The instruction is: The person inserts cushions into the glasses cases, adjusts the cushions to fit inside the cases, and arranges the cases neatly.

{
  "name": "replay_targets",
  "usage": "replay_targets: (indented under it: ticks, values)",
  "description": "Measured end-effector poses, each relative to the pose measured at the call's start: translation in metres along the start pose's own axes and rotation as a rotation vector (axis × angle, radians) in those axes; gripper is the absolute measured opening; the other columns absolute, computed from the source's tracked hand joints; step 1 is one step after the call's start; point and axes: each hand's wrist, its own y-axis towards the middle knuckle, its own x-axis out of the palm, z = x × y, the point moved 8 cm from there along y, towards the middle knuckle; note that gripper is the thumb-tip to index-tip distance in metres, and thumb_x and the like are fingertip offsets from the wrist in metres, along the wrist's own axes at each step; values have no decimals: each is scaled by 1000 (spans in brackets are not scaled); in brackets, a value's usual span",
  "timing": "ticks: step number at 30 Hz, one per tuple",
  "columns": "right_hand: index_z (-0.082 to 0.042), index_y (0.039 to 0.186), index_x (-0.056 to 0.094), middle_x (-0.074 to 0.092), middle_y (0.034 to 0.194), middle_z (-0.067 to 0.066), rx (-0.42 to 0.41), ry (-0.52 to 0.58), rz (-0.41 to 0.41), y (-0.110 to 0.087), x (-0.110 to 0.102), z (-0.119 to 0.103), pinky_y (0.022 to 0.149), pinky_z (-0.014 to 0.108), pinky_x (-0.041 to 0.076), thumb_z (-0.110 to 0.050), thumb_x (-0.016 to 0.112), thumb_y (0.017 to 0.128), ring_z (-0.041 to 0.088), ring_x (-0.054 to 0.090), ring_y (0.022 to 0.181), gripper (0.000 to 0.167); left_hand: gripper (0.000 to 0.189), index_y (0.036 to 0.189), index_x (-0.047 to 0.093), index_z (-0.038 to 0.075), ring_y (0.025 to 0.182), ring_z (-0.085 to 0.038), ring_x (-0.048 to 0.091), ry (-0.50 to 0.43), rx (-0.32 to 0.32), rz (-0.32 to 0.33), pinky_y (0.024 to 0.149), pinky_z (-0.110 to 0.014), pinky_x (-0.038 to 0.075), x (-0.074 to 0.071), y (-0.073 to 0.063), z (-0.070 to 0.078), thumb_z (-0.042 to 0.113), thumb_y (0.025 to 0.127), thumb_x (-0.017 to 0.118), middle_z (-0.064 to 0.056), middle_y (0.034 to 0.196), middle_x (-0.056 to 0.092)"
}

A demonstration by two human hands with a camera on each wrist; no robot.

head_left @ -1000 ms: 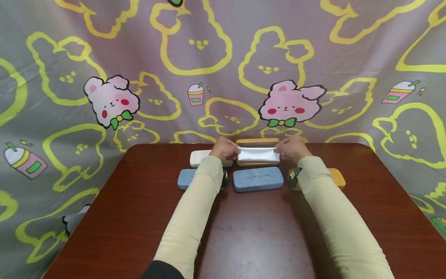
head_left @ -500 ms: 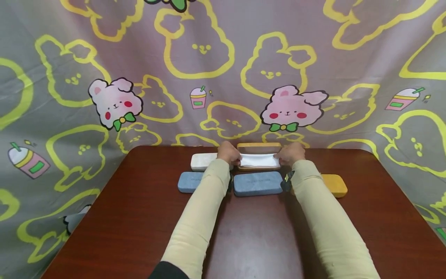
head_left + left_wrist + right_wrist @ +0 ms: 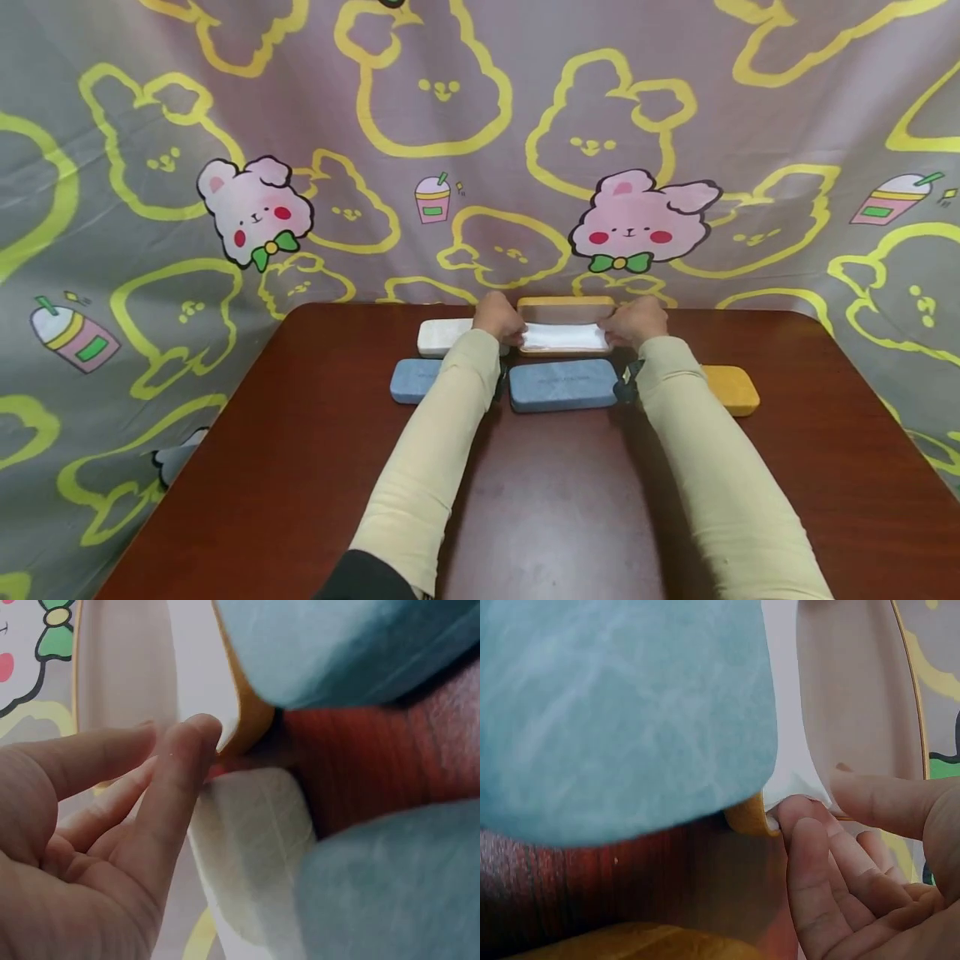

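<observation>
A white cloth (image 3: 564, 337) lies in an opened yellow glasses case (image 3: 566, 350) at the back of the table, its lid raised behind. At the case's left end is my left hand (image 3: 498, 319), thumb and forefinger apart; in the left wrist view its forefinger (image 3: 196, 739) overlaps the cloth's end. My right hand (image 3: 636, 322) pinches the cloth's right corner; in the right wrist view that corner runs between thumb (image 3: 881, 802) and forefinger. Both hands partly hide the case's ends.
In front of the opened case lies a closed blue case (image 3: 564, 385). Left of it are a white case (image 3: 442, 337) and another blue case (image 3: 414, 380); a yellow case (image 3: 731, 390) lies at right, partly behind the sleeve. A patterned curtain (image 3: 517, 150) hangs behind the table (image 3: 555, 500).
The white cloth has gone from being held stretched above the opened case down into it. Both hands have lowered with it, and the left thumb and forefinger now stand apart.
</observation>
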Motion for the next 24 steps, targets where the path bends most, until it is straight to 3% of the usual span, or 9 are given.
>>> replay_targets:
  ticks: [5, 7, 12, 14, 18, 21, 24]
  values:
    - [11, 101, 66, 68, 79, 15, -19, -1, 53, 1, -13, 0, 64, 36, 60, 1, 73, 86, 21, 71, 64, 19, 24, 107, 67, -11, 70, -28, 73, -28, -2, -43, 68, -37, 60, -1, -1, 4, 2, 88, 74, -18, 77, 70]
    - [10, 100, 68, 69, 80, 15, -31, -14, 71, 1, -18, 1, 65, 36, 60, 0, 65, 89, 20, 70, 65, 15, 27, 114, 64, -11, 74, -31, 74, -45, -5, -50, 69, -38, 60, -1, -2, 6, 3, 91, 69, -20, 92, 71]
    - [12, 119, 62, 72, 83, 17, -9, 9, 95, 4, -28, 5, 67, 37, 60, -9, 48, 98, 21, 71, 67, 33, 41, 137, 50, -9, 81, -39, 72, -140, -10, -75, 71, -44, 60, 0, -5, 11, 8, 99, 51, -29, 106, 66]
    - [10, 131, 55, 71, 90, 20, 9, 31, 78, 5, -26, 7, 68, 37, 60, -17, 46, 101, 23, 72, 72, 41, 44, 141, 48, -8, 83, -43, 70, -195, -20, -74, 74, -48, 59, 1, -8, 12, 9, 100, 46, -33, 99, 66]
    - [8, 143, 45, 62, 119, 26, 33, 34, -56, 2, -16, 8, 79, 39, 58, -44, 36, 106, 32, 68, 95, 64, 48, 144, 47, -5, 86, -48, 68, -233, -34, -41, 75, -52, 58, 1, -12, 14, 25, 106, 43, -36, 103, 65]
    - [13, 143, 43, 55, 129, 29, 59, 12, -170, -3, -7, 8, 87, 42, 55, -56, 26, 105, 37, 62, 109, 81, 56, 145, 49, 0, 91, -41, 67, -68, -5, -10, 81, -46, 56, 2, -11, 18, 40, 109, 36, -27, 111, 66]
    - [16, 138, 46, 54, 131, 32, 72, -16, -226, -6, 2, 7, 89, 43, 55, -62, 21, 103, 38, 61, 113, 89, 57, 141, 55, 2, 96, -38, 66, 134, 40, 25, 89, -44, 52, 1, -11, 25, 43, 110, 31, -22, 112, 68]
